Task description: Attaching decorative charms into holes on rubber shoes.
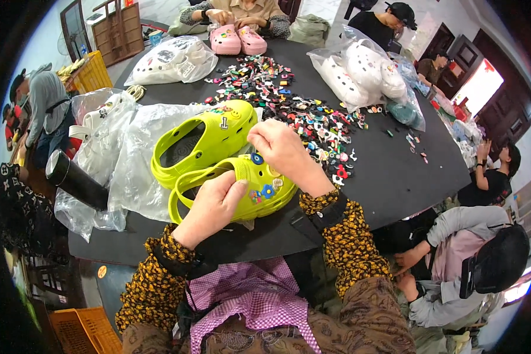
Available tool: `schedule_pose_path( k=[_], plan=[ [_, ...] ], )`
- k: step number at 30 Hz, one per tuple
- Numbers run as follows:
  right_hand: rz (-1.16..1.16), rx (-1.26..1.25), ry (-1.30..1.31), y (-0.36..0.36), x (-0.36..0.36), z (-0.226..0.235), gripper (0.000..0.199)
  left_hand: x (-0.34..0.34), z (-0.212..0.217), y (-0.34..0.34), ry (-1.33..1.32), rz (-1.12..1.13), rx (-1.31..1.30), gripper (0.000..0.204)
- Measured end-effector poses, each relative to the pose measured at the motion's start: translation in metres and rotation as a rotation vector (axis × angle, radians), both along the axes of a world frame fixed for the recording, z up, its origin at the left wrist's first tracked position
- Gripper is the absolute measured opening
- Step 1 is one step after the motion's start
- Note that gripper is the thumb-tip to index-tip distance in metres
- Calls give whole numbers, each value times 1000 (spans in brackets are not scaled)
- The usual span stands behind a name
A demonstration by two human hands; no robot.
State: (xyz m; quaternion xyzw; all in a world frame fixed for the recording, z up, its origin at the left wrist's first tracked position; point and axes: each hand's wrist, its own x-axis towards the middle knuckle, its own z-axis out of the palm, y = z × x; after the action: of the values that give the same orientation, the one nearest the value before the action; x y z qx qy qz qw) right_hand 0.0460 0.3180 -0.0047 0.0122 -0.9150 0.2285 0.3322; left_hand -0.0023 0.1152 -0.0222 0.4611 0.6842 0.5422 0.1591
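Note:
Two lime-green clogs lie side by side at the table's near middle. The far clog point(209, 138) carries several charms on its toe. On the near clog point(259, 203) sit a blue flower, a round dark-blue charm and other small charms. My left hand point(213, 200) is closed at the near clog's foot opening, thumb over its upper edge. My right hand point(282, 152) hovers over the near clog's toe with thumb and forefinger pinched together; anything between them is too small or hidden to make out.
Loose colourful shoe charms point(277, 94) spread across the black table point(389, 183). Bagged white clogs point(360, 76) stand far right, another bag point(174, 62) far left. A black cylinder point(76, 177) lies on clear plastic at left. Opposite, a person handles pink clogs point(236, 40); another person point(472, 259) sits right.

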Motion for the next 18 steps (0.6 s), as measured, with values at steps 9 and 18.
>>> schedule_pose_path(
  k=[9,18],
  plan=[
    [-65,94,235,-13,6,-7,10,2,1,1,-21,12,-10,25],
    [-52,-61,420,-21,12,-9,10,-5,4,1,-79,40,-56,25]
  ],
)
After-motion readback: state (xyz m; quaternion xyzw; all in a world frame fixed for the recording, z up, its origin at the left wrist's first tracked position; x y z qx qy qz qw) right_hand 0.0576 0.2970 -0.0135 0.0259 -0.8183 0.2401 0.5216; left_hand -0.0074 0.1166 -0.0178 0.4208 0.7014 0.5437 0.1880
